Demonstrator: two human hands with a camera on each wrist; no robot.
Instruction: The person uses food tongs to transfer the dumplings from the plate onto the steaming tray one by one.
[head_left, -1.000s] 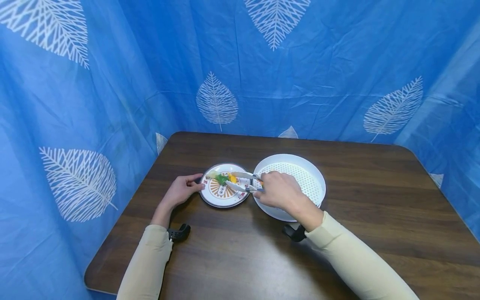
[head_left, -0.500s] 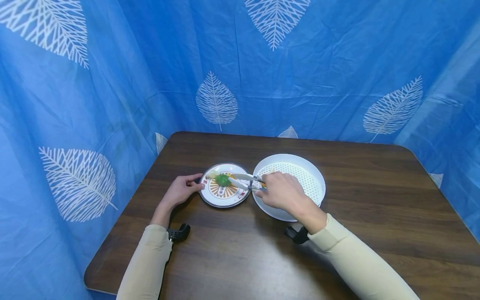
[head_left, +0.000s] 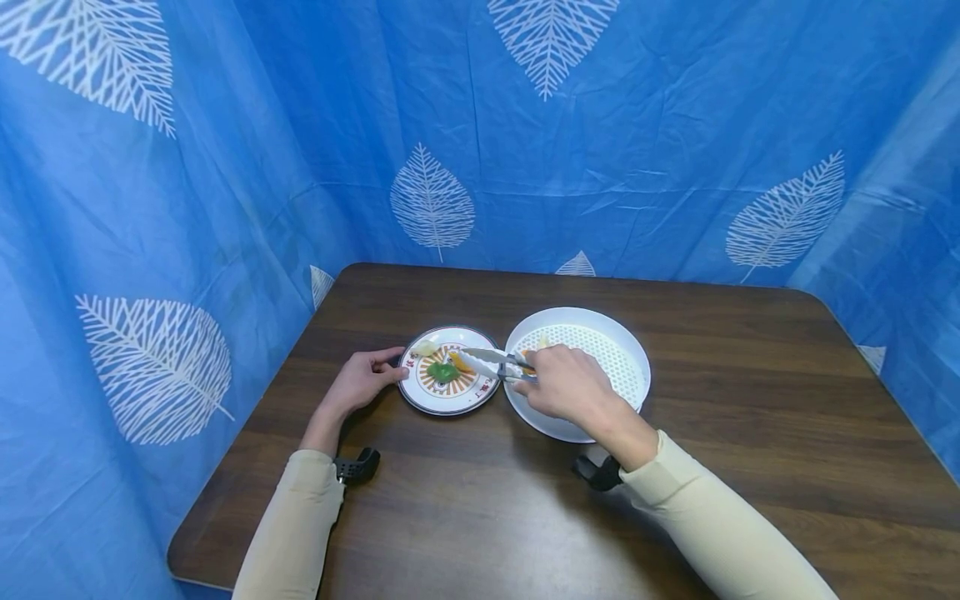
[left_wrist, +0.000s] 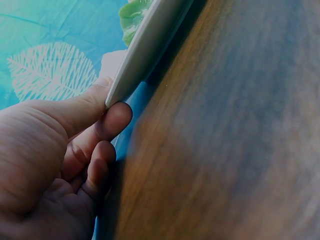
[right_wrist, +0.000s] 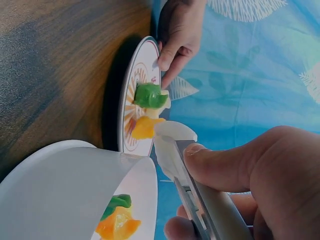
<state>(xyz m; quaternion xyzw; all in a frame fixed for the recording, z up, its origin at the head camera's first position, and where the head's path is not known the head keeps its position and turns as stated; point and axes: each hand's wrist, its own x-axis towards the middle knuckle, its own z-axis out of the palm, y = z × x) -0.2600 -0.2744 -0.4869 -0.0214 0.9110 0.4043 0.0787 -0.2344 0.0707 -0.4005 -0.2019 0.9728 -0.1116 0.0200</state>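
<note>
In the head view my left hand [head_left: 358,383] pinches the left rim of a round patterned plate [head_left: 450,404] between thumb and fingers; the left wrist view shows this grip on the plate's edge. My right hand [head_left: 562,383] holds metal tongs [head_left: 510,367] with white tips, thumb on the upper arm. The tips reach over the plate's right side, right at a yellow, pepper-like piece [right_wrist: 145,128]. Beside it on the plate lie a shiny green piece [head_left: 442,372] and a pale piece [head_left: 425,347].
A white round basket [head_left: 633,358] with a perforated bottom stands just right of the plate, partly under my right hand. Inside it are an orange-yellow piece [right_wrist: 119,225] and a green piece [right_wrist: 119,202]. Blue leaf-print curtains [head_left: 600,183] enclose the brown table [head_left: 450,517].
The tongs' tips have drawn closer together and shifted slightly. The green piece has dropped a little lower on the plate, apart from the tips. My left hand keeps its place.
</note>
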